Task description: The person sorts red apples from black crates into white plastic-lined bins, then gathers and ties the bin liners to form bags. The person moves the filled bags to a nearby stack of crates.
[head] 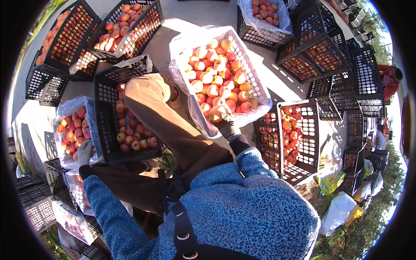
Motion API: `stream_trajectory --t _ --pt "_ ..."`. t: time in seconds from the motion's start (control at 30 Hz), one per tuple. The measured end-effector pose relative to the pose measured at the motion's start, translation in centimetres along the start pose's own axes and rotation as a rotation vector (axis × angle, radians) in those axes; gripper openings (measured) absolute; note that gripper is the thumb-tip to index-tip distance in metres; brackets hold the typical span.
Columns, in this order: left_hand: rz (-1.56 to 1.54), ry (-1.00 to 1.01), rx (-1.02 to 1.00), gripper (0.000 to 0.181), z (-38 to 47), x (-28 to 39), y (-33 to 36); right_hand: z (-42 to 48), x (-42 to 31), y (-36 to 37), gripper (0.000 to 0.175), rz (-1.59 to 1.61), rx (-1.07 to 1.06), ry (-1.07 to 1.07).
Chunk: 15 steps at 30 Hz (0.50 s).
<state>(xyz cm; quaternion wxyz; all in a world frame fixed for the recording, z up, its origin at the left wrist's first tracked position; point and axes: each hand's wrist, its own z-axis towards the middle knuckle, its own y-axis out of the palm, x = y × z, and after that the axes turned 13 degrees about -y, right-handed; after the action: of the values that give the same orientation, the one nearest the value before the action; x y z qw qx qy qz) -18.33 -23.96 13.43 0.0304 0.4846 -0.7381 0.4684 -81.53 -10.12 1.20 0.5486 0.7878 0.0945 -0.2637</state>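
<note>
My right hand (228,125), in a grey glove, grips a yellow-red apple (216,113) at the near end of a crate with a clear plastic liner (258,78). Many red and yellow apples (213,76) fill that crate. My left hand (86,152), also gloved, is at the near right edge of a smaller-looking lined crate (61,112) of red apples (73,130). Its fingers are bent, and their undersides are hidden. Between my hands a black plastic crate (105,107) holds a layer of apples (135,136), partly covered by my knee.
Right of me, a tilted black crate (307,143) contains apples. Stacked apple crates stand at upper left (70,42) and upper right (312,45). Another lined crate (265,32) is at the top. A person in red (388,81) is at far right. Plastic bags (338,211) lie lower right.
</note>
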Motion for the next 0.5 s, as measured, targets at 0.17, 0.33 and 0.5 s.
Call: stream_trajectory --t 0.17,0.33,0.5 --pt "0.0 0.027 -0.004 0.025 0.0 0.5 0.8 0.1 -1.2 1.9 0.057 -0.22 -0.091 -0.208" --pt "0.006 0.053 -0.002 0.024 0.6 0.1 0.5 0.9 -1.7 3.7 0.063 -0.083 -0.134 -0.167" --pt "-0.012 0.084 0.0 0.022 0.0 0.3 0.9 1.1 -1.8 6.3 0.07 -0.08 -0.211 -0.145"
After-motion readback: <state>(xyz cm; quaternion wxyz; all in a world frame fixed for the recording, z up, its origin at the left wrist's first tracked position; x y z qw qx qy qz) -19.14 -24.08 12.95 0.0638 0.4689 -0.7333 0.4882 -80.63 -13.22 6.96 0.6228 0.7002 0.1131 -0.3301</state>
